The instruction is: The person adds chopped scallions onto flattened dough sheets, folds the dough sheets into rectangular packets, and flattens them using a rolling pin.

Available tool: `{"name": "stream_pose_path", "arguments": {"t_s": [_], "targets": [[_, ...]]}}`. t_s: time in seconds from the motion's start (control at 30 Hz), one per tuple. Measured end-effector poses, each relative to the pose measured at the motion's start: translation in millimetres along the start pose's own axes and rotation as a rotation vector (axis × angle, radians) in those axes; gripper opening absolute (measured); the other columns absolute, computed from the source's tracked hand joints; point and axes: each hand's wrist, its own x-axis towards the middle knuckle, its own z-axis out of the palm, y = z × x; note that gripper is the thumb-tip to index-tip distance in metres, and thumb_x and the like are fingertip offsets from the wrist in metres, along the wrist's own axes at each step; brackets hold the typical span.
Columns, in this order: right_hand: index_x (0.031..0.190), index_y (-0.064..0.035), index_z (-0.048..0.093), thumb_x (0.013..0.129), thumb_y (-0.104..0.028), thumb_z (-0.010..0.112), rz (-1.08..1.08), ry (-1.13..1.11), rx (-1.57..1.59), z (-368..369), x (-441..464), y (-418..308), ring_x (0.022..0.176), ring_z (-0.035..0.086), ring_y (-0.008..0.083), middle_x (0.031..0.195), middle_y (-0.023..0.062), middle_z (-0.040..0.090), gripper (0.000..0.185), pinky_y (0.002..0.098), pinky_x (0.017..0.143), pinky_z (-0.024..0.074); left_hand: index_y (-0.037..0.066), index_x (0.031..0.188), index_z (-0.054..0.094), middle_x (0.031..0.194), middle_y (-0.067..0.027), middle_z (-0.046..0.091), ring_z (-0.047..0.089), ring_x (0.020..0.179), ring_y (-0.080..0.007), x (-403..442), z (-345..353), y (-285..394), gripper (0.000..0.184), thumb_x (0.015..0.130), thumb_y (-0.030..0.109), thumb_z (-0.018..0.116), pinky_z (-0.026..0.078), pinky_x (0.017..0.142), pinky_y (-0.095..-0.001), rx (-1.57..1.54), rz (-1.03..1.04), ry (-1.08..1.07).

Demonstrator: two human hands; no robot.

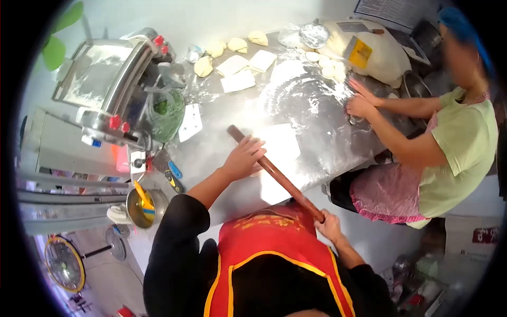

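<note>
A long brown wooden rolling pin [282,182] lies slantwise in front of me, over the near part of the metal table. My left hand [245,157] is closed over its upper part, fingers laid across the wood. Near my apron, my right hand [329,226] grips the lower end. Under and beside the pin is a flat pale dough sheet [283,143], its outline partly lost in glare. Farther back sit several folded dough squares [237,81] and rounded dough pieces [237,45].
At left stands a dough-rolling machine [97,66], with a green bowl [168,115] beside it. A metal pot [138,208] holds a yellow-handled tool. A co-worker [459,142] works on the right, hands near small dough rounds [328,66]. Flour covers the metal table [211,153].
</note>
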Motion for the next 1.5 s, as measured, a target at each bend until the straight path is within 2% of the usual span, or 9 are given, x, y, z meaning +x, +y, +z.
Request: {"name": "stream_pose_path", "arguments": {"t_s": [0.2, 0.5, 0.6, 0.73, 0.87, 1.03, 1.2, 1.4, 1.5], "targets": [[0.091, 0.0006, 0.063, 0.076, -0.012, 0.064, 0.255, -0.188, 0.550, 44, -39, -5, 0.063, 0.051, 0.0083, 0.066, 0.0050, 0.056, 0.019, 0.0283, 0.059, 0.0456, 0.001, 0.130, 0.047, 0.137, -0.0168, 0.045, 0.040, 0.128, -0.0336, 31, 20, -3, 0.066, 0.077, 0.035, 0.069, 0.026, 0.110, -0.0480, -0.162, 0.185, -0.057], [0.082, 0.0016, 0.060, 0.079, -0.023, 0.073, 0.512, -0.103, 0.391, 10, -33, 14, 0.060, 0.053, 0.0105, 0.065, 0.0034, 0.055, 0.028, 0.0285, 0.054, 0.0438, 0.000, 0.132, 0.045, 0.142, -0.0175, 0.040, 0.032, 0.133, -0.0337, 174, 102, 45, 0.066, 0.087, 0.046, 0.056, 0.022, 0.109, -0.0487, -0.107, 0.123, 0.084], [0.084, 0.0025, 0.063, 0.077, -0.029, 0.074, 0.513, -0.183, 0.349, -12, -24, 30, 0.068, 0.066, 0.0306, 0.072, 0.0198, 0.064, 0.034, 0.0382, 0.064, 0.0497, 0.000, 0.133, 0.044, 0.143, -0.0176, 0.039, 0.031, 0.134, -0.0337, 195, 123, 44, 0.066, 0.086, 0.045, 0.056, 0.022, 0.109, -0.0492, -0.057, 0.075, 0.078], [0.091, 0.0015, 0.061, 0.079, -0.038, 0.068, 0.396, -0.297, 0.118, -16, -25, 32, 0.081, 0.066, 0.0366, 0.081, 0.0213, 0.066, 0.042, 0.0421, 0.072, 0.0502, 0.002, 0.141, 0.035, 0.150, -0.0147, 0.029, 0.019, 0.143, -0.0266, 105, 90, 28, 0.066, 0.092, 0.043, 0.047, 0.011, 0.116, -0.0464, 0.010, -0.056, -0.280], [0.093, 0.0017, 0.061, 0.079, -0.038, 0.066, 0.477, -0.385, 0.249, -21, -24, 37, 0.083, 0.066, 0.0363, 0.084, 0.0206, 0.067, 0.042, 0.0426, 0.073, 0.0500, 0.003, 0.143, 0.032, 0.151, -0.0134, 0.029, 0.017, 0.143, -0.0267, 152, 104, 38, 0.068, 0.092, 0.046, 0.045, 0.009, 0.116, -0.0487, -0.014, -0.031, -0.281], [0.086, 0.0042, 0.060, 0.077, -0.025, 0.072, 0.543, -0.284, 0.448, -21, -24, 56, 0.053, 0.059, 0.0167, 0.065, 0.0105, 0.062, 0.033, 0.0331, 0.055, 0.0495, 0.000, 0.136, 0.041, 0.147, -0.0152, 0.036, 0.029, 0.137, -0.0314, 247, 132, 60, 0.071, 0.089, 0.052, 0.051, 0.017, 0.111, -0.0549, -0.113, 0.089, 0.128], [0.084, 0.0015, 0.063, 0.078, -0.039, 0.068, 0.448, -0.295, 0.256, 0, -36, 53, 0.070, 0.065, 0.0365, 0.072, 0.0179, 0.065, 0.042, 0.0428, 0.064, 0.0504, 0.000, 0.141, 0.033, 0.149, -0.0162, 0.030, 0.019, 0.142, -0.0298, 168, 94, 32, 0.074, 0.089, 0.050, 0.050, 0.008, 0.115, -0.0513, -0.137, -0.023, -0.172], [0.080, -0.0013, 0.062, 0.075, -0.033, 0.070, 0.294, -0.159, 0.099, 16, -39, 19, 0.073, 0.063, 0.0402, 0.074, 0.0226, 0.064, 0.034, 0.0451, 0.066, 0.0509, -0.006, 0.134, 0.042, 0.143, -0.0179, 0.039, 0.027, 0.138, -0.0318, 76, 70, 5, 0.062, 0.091, 0.040, 0.049, 0.012, 0.113, -0.0547, -0.064, -0.085, -0.214], [0.076, -0.0029, 0.058, 0.075, -0.025, 0.070, 0.376, -0.114, 0.032, 18, -49, -4, 0.069, 0.062, 0.0420, 0.069, 0.0233, 0.062, 0.025, 0.0484, 0.063, 0.0497, -0.003, 0.124, 0.049, 0.134, -0.0171, 0.047, 0.036, 0.131, -0.0309, 139, 88, 19, 0.054, 0.088, 0.036, 0.056, 0.022, 0.110, -0.0521, -0.136, -0.012, 0.109]]}}
